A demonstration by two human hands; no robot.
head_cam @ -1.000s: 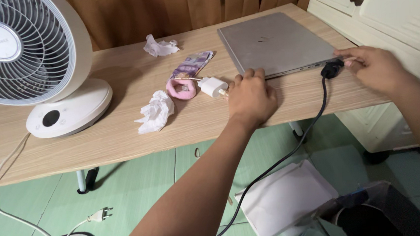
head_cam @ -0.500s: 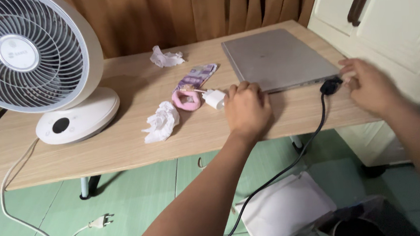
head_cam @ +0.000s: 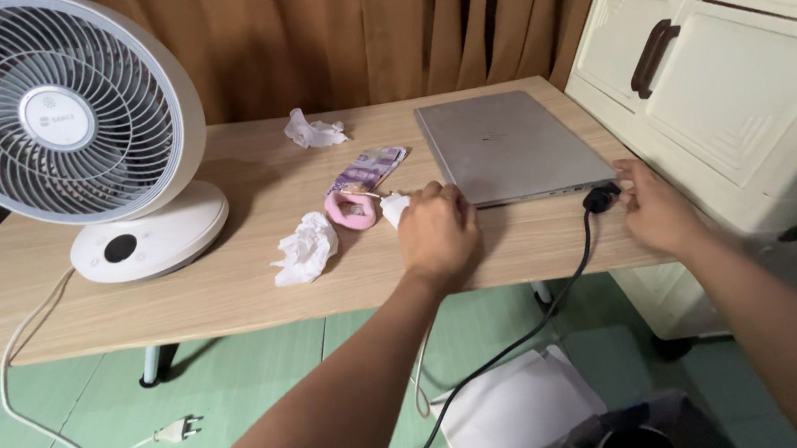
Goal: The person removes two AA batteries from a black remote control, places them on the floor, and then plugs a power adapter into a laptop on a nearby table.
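Flanking closed laptop (head_cam: 509, 145): both hands, perhaps touching.

A closed grey laptop (head_cam: 506, 144) lies flat on the pale wooden table, right of centre in the upper half of the frame, its lid down and its near edge facing the camera. A black cable (head_cam: 530, 327) ends in a black plug (head_cam: 598, 199) at the laptop's near right corner, by the side ports; whether the plug is fully seated cannot be told. From there the cable drops over the table edge and curves down-left toward the lower centre
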